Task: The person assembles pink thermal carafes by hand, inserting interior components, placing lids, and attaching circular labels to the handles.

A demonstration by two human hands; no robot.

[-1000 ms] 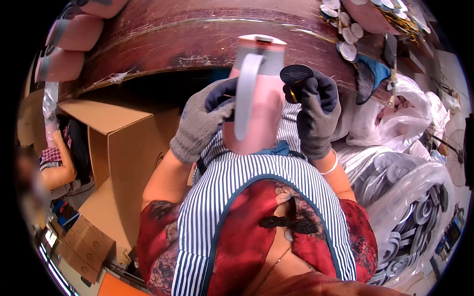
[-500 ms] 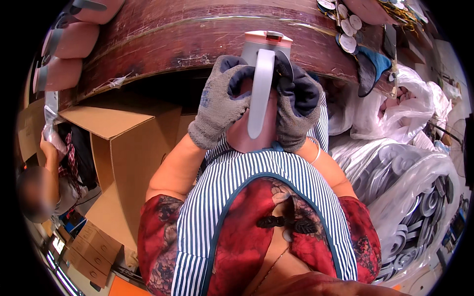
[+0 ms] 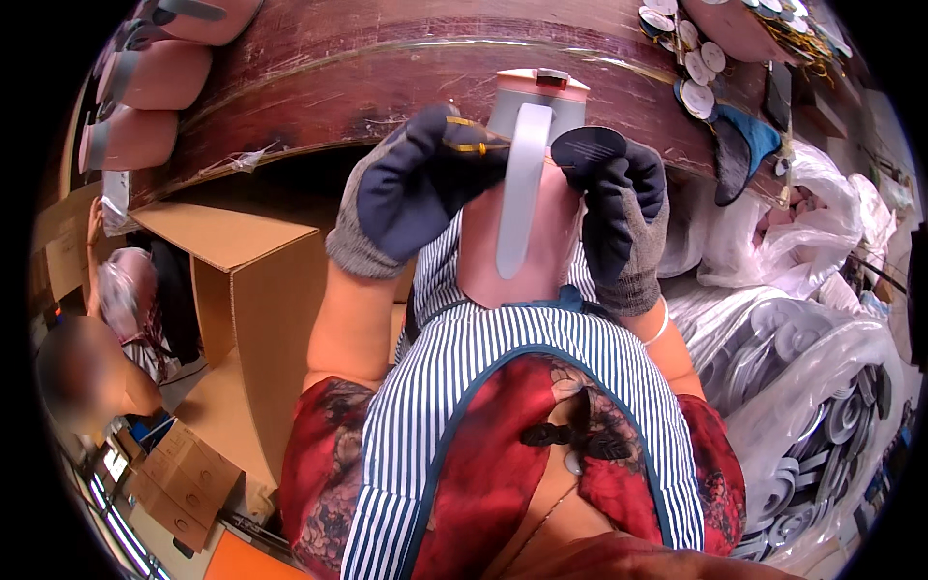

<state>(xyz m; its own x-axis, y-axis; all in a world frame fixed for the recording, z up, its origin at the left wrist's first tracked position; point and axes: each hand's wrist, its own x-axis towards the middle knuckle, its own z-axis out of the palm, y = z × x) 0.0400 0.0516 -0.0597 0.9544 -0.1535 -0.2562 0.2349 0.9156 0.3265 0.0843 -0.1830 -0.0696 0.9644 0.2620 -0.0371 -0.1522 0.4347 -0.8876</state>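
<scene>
Head view: your left hand (image 3: 396,198), gloved in grey with a dark blue palm, is raised with bent fingers, a yellow cord (image 3: 470,148) lying across their tips; whether they pinch it cannot be told. Your right hand (image 3: 628,217), gloved alike, is closed to a narrow pinch on a round black tag (image 3: 586,147). Between your two hands is the pink jug (image 3: 546,237), its grey handle (image 3: 525,193) facing you, its lidded end away from you and its base beside your striped apron (image 3: 541,333). The cord's course past the handle is too fine to follow.

Beyond both hands extends the dark red worktop (image 3: 387,82). Further pink jugs (image 3: 159,74) sit on it, far to the left of your left hand; below that hand is an open cardboard box (image 3: 275,358). Beyond your right hand lie round white tags (image 3: 696,99); to its lower right, a clear plastic bag (image 3: 749,425) contains grey parts (image 3: 817,440).
</scene>
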